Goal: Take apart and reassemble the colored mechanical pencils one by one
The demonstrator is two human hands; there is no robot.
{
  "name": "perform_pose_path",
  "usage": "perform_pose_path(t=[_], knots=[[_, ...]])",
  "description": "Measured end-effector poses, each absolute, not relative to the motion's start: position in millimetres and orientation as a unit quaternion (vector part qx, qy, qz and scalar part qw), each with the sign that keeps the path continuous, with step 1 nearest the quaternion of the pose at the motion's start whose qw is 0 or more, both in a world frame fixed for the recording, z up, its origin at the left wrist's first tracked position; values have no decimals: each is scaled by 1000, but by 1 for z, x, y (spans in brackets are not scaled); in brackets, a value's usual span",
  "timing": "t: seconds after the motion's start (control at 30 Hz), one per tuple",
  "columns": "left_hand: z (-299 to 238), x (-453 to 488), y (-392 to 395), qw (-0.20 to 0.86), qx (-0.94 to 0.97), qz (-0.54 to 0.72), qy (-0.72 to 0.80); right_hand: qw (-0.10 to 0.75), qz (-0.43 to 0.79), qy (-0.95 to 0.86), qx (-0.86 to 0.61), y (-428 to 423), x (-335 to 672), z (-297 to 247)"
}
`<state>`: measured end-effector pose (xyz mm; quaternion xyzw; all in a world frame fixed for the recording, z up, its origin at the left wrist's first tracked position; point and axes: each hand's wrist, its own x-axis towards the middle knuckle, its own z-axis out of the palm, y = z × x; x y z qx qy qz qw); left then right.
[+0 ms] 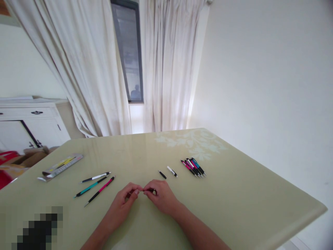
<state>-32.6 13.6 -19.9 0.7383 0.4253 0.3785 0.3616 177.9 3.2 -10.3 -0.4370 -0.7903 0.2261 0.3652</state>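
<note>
My left hand [127, 198] and my right hand [161, 196] meet low over the table, each with thumb and forefinger pinched together. From the right fingers a thin dark piece [144, 190] points toward the left fingertips; most of it is hidden. What the left pinch holds, if anything, is too small to make out. Just beyond the right hand lie a black pen section [162, 174] and a white pen barrel with black trim [171, 171], apart from each other. Left of my hands rest a white pen [95, 177], a teal pen [91, 186] and a pink pen [100, 191].
A bundle of several pens [193, 167] lies to the right on the pale green table [234, 194]. An opened grey and yellow box [62, 166] is at the left. Behind the table hang curtains [171, 69]; a white cabinet [33, 121] stands far left.
</note>
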Motion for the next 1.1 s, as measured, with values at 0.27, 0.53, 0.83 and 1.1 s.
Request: perform_pose_path(t=[0.27,0.53,0.83,1.1], knots=[[-24,-30,10,355,782,326,395,416,345,-709,-453,6,178,-16],[-26,-33,13,391,745,339,421,402,418,-689,-434,2,181,-19],[-10,-34,7,429,749,293,411,372,424,-690,-454,-1,184,-8],[-18,-31,19,381,728,344,455,324,92,-693,-638,25,227,-6]])
